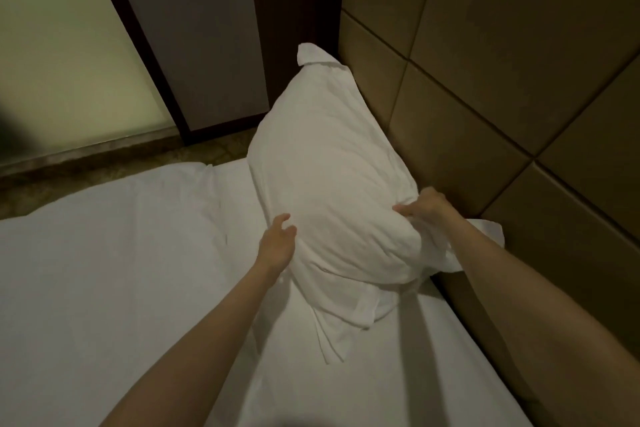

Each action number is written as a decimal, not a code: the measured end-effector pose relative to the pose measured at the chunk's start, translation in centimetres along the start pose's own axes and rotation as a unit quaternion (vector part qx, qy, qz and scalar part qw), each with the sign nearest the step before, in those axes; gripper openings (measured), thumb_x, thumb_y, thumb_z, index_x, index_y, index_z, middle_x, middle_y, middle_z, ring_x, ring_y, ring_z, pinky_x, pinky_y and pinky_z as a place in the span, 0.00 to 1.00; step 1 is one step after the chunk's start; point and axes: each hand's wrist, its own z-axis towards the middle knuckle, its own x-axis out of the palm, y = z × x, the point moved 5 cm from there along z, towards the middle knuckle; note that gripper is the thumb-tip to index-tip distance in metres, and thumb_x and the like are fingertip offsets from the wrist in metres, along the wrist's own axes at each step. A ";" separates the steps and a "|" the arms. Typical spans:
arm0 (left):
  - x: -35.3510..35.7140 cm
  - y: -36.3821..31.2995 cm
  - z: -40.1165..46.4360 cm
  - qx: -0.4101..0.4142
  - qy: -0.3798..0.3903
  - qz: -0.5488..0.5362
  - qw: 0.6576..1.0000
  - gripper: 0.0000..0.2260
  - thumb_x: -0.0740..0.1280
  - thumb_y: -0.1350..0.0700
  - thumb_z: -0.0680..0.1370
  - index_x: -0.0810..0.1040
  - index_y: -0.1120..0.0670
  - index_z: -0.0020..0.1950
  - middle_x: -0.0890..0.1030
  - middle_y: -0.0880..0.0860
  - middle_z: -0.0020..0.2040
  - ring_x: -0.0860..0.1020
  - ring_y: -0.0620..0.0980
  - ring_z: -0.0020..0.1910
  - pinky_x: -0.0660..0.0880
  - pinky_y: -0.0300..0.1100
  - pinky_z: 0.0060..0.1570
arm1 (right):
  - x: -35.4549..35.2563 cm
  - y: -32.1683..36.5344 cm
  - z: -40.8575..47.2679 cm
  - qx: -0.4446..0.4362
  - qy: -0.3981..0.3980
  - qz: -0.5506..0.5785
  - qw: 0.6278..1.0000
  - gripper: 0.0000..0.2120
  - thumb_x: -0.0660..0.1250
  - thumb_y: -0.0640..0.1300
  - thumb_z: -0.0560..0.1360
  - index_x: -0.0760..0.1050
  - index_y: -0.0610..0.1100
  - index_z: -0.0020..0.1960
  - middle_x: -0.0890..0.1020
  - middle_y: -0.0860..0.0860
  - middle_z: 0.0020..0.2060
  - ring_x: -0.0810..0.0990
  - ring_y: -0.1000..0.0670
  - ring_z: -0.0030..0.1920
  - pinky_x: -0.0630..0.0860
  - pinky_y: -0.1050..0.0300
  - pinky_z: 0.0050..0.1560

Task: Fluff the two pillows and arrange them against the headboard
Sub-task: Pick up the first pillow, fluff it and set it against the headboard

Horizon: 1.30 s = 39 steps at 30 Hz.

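A plump white pillow (pixel 325 163) leans at an angle on the bed, its right edge against the padded brown headboard (pixel 519 87). My left hand (pixel 277 239) presses its lower left side with the fingers curled into the fabric. My right hand (pixel 426 206) grips the lower right corner close to the headboard. The loose end of the pillowcase (pixel 346 315) trails over the sheet below the pillow. I see only this one pillow.
The white bed sheet (pixel 121 270) spreads to the left and towards me. Beyond the bed's far edge lie a strip of patterned floor (pixel 114 163), a frosted glass panel (pixel 59 55) and a dark-framed grey panel (pixel 194 31).
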 end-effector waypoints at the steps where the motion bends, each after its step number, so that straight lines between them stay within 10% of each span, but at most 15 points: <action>1: 1.5 1.1 0.0 -0.017 0.035 0.023 0.999 0.23 0.56 0.50 0.81 0.58 0.50 0.76 0.67 0.59 0.73 0.68 0.59 0.69 0.67 0.48 0.66 | 0.2 0.3 -0.2 -0.021 0.024 0.031 0.999 0.40 0.74 0.55 0.69 0.62 0.36 0.70 0.70 0.40 0.69 0.70 0.38 0.66 0.71 0.45 0.63; 6: 6.6 3.3 -1.3 -0.066 0.071 -0.035 0.995 0.46 0.69 0.43 0.73 0.36 0.46 0.77 0.57 0.61 0.77 0.59 0.63 0.74 0.61 0.53 0.72 | -0.5 5.1 -3.2 -0.153 -0.004 0.227 0.962 0.18 0.72 0.39 0.71 0.76 0.37 0.59 0.81 0.41 0.56 0.81 0.40 0.55 0.78 0.44 0.57; 13: 6.0 -3.8 1.8 0.033 0.006 -0.085 0.996 0.47 0.71 0.46 0.72 0.36 0.41 0.76 0.62 0.61 0.75 0.64 0.62 0.72 0.65 0.55 0.68 | -5.3 9.7 -8.2 -0.269 -0.180 0.364 0.873 0.08 0.67 0.40 0.71 0.74 0.48 0.34 0.80 0.51 0.34 0.79 0.50 0.38 0.73 0.54 0.38; 16: 7.1 -3.5 2.1 0.039 0.071 0.013 0.997 0.39 0.64 0.45 0.77 0.40 0.42 0.76 0.64 0.58 0.75 0.67 0.60 0.71 0.65 0.56 0.68 | -5.2 6.2 -7.6 -0.250 -0.218 0.252 0.909 0.04 0.66 0.45 0.73 0.76 0.46 0.42 0.80 0.52 0.37 0.79 0.49 0.41 0.73 0.54 0.39; 20: 7.5 -2.6 1.7 0.041 0.098 0.117 0.987 0.28 0.59 0.49 0.79 0.51 0.44 0.77 0.63 0.57 0.76 0.64 0.58 0.73 0.63 0.56 0.70 | -4.6 -0.6 -4.8 -0.107 -0.079 0.043 0.990 0.19 0.68 0.51 0.73 0.71 0.40 0.57 0.77 0.44 0.54 0.76 0.40 0.55 0.73 0.40 0.58; 24: 5.5 -2.9 0.5 0.042 0.035 0.100 0.993 0.24 0.57 0.55 0.79 0.60 0.51 0.76 0.67 0.59 0.74 0.67 0.59 0.71 0.65 0.54 0.69 | -6.5 0.5 -4.9 -0.164 -0.083 -0.039 0.982 0.16 0.69 0.51 0.74 0.71 0.39 0.48 0.75 0.42 0.47 0.75 0.40 0.49 0.71 0.50 0.45; 29: 2.3 -4.9 -1.6 0.059 -0.061 0.057 0.995 0.18 0.56 0.58 0.79 0.71 0.56 0.68 0.75 0.60 0.65 0.74 0.59 0.61 0.71 0.49 0.63 | -9.7 1.5 -6.8 -0.231 -0.248 0.017 0.941 0.14 0.63 0.50 0.77 0.69 0.40 0.42 0.77 0.40 0.41 0.77 0.37 0.43 0.70 0.49 0.38; 34: 0.4 -5.7 -3.8 0.082 -0.064 0.060 0.993 0.16 0.55 0.60 0.79 0.74 0.58 0.65 0.76 0.59 0.64 0.75 0.57 0.60 0.71 0.46 0.58 | -7.0 -2.3 -7.7 -0.075 -0.030 -0.105 0.991 0.32 0.71 0.59 0.70 0.67 0.40 0.63 0.75 0.43 0.59 0.77 0.40 0.55 0.76 0.46 0.50; 39: -0.4 -7.3 -6.4 0.104 -0.072 0.070 0.989 0.16 0.56 0.61 0.79 0.76 0.59 0.63 0.77 0.59 0.63 0.75 0.57 0.59 0.71 0.45 0.56 | -9.7 -0.5 -10.4 -0.150 -0.019 0.056 0.987 0.12 0.69 0.44 0.74 0.75 0.37 0.54 0.80 0.37 0.52 0.79 0.40 0.48 0.76 0.48 0.46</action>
